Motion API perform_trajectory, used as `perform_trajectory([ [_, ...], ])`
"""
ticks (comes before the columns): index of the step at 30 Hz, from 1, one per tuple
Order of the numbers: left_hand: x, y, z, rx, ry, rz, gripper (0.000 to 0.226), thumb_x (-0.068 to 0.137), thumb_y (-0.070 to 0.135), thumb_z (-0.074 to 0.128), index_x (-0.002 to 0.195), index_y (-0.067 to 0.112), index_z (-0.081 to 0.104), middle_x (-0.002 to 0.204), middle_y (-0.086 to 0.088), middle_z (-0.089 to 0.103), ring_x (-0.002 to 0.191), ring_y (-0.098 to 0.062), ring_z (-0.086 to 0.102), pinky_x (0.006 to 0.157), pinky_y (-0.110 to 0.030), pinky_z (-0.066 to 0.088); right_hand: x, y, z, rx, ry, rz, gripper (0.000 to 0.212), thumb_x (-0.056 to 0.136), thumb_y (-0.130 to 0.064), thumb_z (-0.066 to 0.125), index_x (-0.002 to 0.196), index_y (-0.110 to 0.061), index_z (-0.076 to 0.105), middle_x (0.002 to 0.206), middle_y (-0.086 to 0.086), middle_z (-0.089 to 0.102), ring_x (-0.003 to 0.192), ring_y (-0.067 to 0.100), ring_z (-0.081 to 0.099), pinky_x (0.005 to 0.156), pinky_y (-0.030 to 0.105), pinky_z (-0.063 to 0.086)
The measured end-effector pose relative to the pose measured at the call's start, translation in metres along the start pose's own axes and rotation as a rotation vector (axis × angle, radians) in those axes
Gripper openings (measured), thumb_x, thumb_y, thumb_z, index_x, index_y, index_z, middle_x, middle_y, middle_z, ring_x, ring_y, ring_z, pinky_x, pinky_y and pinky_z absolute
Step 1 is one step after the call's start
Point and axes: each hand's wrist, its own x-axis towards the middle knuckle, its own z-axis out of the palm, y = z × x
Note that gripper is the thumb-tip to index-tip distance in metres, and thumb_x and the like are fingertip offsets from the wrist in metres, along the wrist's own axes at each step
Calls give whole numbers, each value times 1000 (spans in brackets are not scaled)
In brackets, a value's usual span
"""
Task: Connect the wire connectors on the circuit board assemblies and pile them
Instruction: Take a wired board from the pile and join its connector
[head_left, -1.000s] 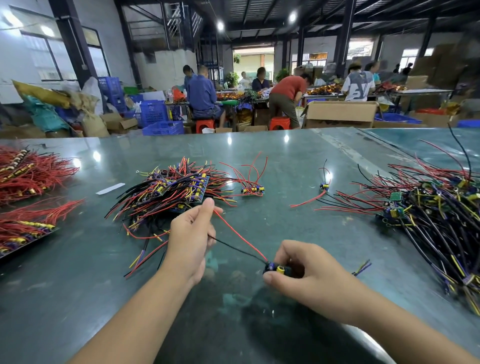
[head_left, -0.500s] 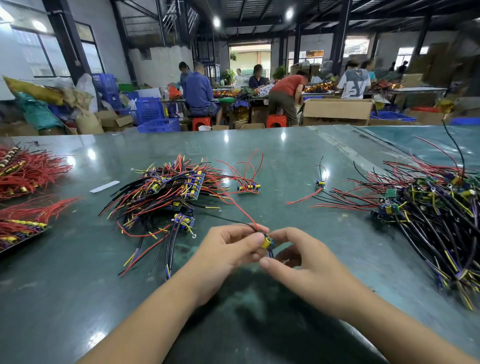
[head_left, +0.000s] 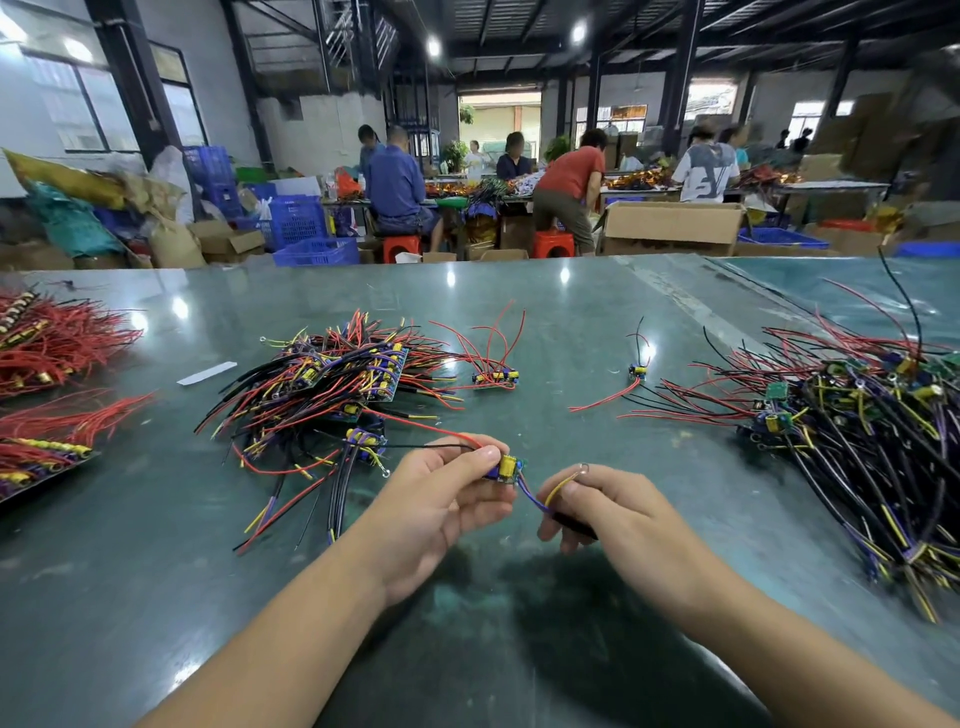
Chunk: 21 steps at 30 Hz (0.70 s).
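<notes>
Board (head_left: 506, 467) sits pinched in my left hand (head_left: 441, 499); my right hand (head_left: 608, 512) pinches its yellow wire (head_left: 563, 482). I should push gently, straight.

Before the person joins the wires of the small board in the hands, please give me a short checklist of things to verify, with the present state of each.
1. Left hand pinches the small board: ok.
2. Right hand holds the yellow wire with the ring end up: ok.
3. Purple wire runs free between the hands, not tangled: ok.
4. Board's red wire free of the finished pile: cannot tell.
5. Connectors already joined: cannot tell.
</notes>
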Motion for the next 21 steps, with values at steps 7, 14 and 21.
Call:
perform_trajectory([
  [7,-1,2,-3,58,-47,3,21,70,26,69,88,17,69,86,-6,68,75,-23,71,63,-27,56,-1,3,-1,-110,31,-43,27,94,-21,52,71,-15,66,76,20,62,64,17,46,65,39,40],
  [14,-1,3,-3,35,-37,32,21,71,25,67,89,14,67,84,-6,69,75,-24,72,62,-27,56,-1,6,-4,-55,2,-84,16,92,-14,57,80,-18,67,75,8,65,63,10,49,66,29,41],
  [21,3,0,-3,56,50,27,21,80,20,62,95,5,61,81,-7,72,71,-21,71,65,-25,58,-2,5,-2,-144,259,-220,23,78,-15,75,86,-26,56,71,-8,62,56,2,50,56,10,38],
])
